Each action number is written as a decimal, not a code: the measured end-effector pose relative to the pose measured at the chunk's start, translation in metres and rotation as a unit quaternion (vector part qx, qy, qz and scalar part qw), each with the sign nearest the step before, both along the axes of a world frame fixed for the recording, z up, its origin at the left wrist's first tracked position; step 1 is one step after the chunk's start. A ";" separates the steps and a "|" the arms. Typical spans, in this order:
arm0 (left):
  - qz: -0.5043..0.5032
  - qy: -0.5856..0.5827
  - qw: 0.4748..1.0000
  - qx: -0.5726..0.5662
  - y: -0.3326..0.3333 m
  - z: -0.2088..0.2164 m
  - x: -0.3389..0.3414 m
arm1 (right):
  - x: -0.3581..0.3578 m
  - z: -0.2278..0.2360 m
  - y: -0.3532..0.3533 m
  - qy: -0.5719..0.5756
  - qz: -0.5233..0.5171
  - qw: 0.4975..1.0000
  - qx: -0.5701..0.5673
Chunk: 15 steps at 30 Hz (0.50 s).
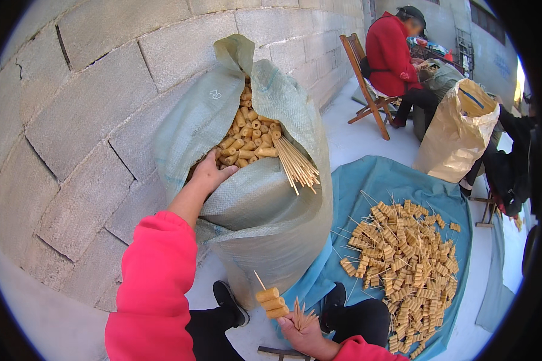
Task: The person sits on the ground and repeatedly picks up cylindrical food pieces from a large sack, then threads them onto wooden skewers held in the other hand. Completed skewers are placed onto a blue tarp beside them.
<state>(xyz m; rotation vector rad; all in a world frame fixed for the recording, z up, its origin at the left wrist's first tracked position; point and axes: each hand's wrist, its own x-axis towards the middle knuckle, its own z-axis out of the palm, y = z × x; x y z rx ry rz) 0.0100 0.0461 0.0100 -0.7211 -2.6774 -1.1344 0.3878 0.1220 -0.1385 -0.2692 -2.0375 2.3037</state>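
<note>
A tall pale green woven sack (pixel 265 210) stands before me, its mouth spread wide. Inside lie many short tan hollow tubes (pixel 247 135) that look like puffed snack pieces. My left hand (pixel 209 172) reaches into the opening at the left, thumb apart and resting by the tubes; its other fingertips are partly hidden. A bundle of thin wooden skewers (pixel 294 162) leans on the sack's right lip. Low in front, my right hand (pixel 307 336) is closed around several pointed skewers (pixel 303 316). One of them carries a short stack of tubes (pixel 272 302), its tip poking out above.
To the right, a heap of skewered tubes (pixel 409 259) covers a blue cloth (pixel 367 174) on the ground. A block wall (pixel 84 126) runs along the left. Farther back are a large paper sack (pixel 454 138) and a person in red (pixel 391 54) on a wooden folding chair (pixel 373 108).
</note>
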 end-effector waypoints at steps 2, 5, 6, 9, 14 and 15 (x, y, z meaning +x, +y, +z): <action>-0.015 -0.110 0.993 0.026 0.011 -0.014 -0.027 | 0.005 0.002 0.003 -0.023 -0.006 0.995 0.101; 0.031 0.007 0.995 -0.098 0.019 -0.033 -0.038 | 0.002 0.001 0.004 0.021 -0.034 0.992 0.122; 0.022 -0.012 0.994 -0.104 0.017 -0.033 -0.038 | 0.003 0.000 0.004 0.012 -0.033 0.993 0.112; -0.012 -0.060 0.989 -0.138 0.006 -0.030 -0.032 | 0.002 -0.002 0.000 0.046 -0.036 0.992 0.115; -0.072 -0.005 0.991 -0.111 -0.006 -0.035 -0.006 | 0.001 -0.001 -0.004 0.078 -0.042 0.985 0.145; -0.113 -0.058 0.991 -0.039 -0.005 -0.034 -0.004 | 0.001 0.000 -0.003 0.074 -0.043 0.986 0.144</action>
